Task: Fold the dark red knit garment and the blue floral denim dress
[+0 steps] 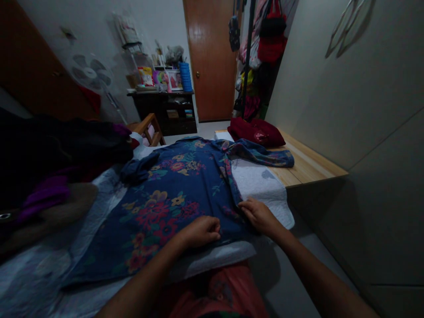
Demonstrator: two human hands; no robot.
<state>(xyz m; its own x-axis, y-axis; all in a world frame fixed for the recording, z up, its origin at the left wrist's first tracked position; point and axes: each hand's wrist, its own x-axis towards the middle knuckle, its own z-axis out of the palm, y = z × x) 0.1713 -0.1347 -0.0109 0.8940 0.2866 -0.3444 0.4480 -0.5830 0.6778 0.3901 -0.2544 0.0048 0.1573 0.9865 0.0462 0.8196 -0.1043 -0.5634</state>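
A dark blue floral shirt (195, 185) lies spread over a pale quilted cover, with its collar at the far end. One long sleeve (265, 152) stretches out to the right; the other is bunched at the left. My left hand (202, 232) rests on the shirt near its hem, fingers curled closed; whether cloth is in them is hidden. At the shirt's right side edge, my right hand (258, 215) is closed on the fabric, pinching it between thumb and fingers.
Dark and purple clothes (59, 154) are heaped at the left. A dark red folded item (256, 131) sits on the wooden ledge (311, 163) at right, beside a tall pale panel. Farther back stand a fan (91, 73), a dark shelf (165, 110) and a wooden door (212, 57).
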